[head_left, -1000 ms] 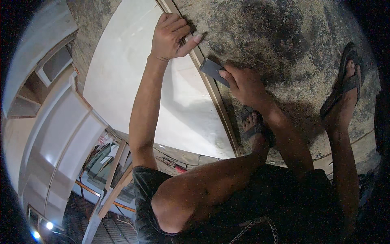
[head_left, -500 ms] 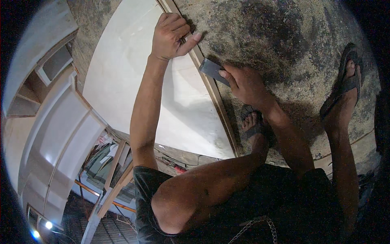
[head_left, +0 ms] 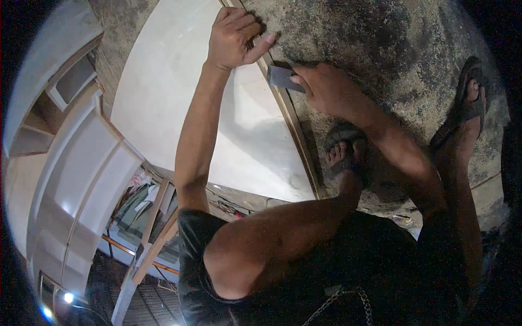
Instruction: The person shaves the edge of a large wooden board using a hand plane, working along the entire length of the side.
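While a sandal [head_left: 345, 164] flanks the panel [head_left: 163, 92], the left hand [head_left: 235, 41] clasps its edge, the right hand [head_left: 324, 89] a grey block [head_left: 279, 76].

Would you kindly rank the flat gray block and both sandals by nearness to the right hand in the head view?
1. Flat gray block: in the right hand.
2. Left-foot sandal: below the hand.
3. Right-foot sandal: off to the right.

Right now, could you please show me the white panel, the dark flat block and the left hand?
White panel [head_left: 157, 103]: head view, its broad face.
Dark flat block [head_left: 283, 78]: head view, its exposed flat face.
Left hand [head_left: 233, 42]: head view, its back.
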The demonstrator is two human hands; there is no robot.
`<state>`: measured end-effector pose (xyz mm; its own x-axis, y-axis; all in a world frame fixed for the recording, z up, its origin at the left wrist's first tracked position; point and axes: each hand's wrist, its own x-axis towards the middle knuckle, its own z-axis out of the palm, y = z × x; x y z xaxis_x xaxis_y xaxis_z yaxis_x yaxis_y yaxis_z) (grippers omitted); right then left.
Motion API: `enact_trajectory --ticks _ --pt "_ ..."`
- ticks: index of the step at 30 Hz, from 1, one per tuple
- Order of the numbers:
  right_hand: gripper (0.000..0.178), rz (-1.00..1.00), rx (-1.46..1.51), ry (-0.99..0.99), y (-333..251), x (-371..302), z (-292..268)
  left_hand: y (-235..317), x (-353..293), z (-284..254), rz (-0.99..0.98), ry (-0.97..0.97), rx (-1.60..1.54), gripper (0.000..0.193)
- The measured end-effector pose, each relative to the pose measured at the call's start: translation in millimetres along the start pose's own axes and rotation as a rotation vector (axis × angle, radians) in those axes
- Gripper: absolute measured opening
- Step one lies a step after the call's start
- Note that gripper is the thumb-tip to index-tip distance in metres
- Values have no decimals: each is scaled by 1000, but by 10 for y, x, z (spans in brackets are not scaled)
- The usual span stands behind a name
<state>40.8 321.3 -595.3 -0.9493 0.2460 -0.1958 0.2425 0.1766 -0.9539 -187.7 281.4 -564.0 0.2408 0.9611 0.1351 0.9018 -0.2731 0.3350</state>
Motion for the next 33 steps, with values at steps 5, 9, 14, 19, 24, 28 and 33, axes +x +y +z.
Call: enact_trajectory --ticks 5,9,14,19,24,28,33 --pt "20 78 -72 -149 -117 108 -122 -58 -65 27 43 36 77 28" --pt "26 137 -40 -189 -89 103 -132 -143 -142 -50 -41 110 111 25" --pt "33 171 27 -234 -60 185 -150 -512 -1069 -456 -849 385 219 69" --pt "37 130 -14 -210 -45 153 -113 -219 -1962 -206 -927 281 228 80" --pt "36 218 -1 -136 -67 76 187 -151 -1852 -152 -1006 314 106 82" --pt "32 127 -53 -255 -222 380 210 -111 -1975 -207 -997 330 99 81" --pt "26 224 62 -196 -291 188 158 -140 -1961 -190 -1036 277 143 78"
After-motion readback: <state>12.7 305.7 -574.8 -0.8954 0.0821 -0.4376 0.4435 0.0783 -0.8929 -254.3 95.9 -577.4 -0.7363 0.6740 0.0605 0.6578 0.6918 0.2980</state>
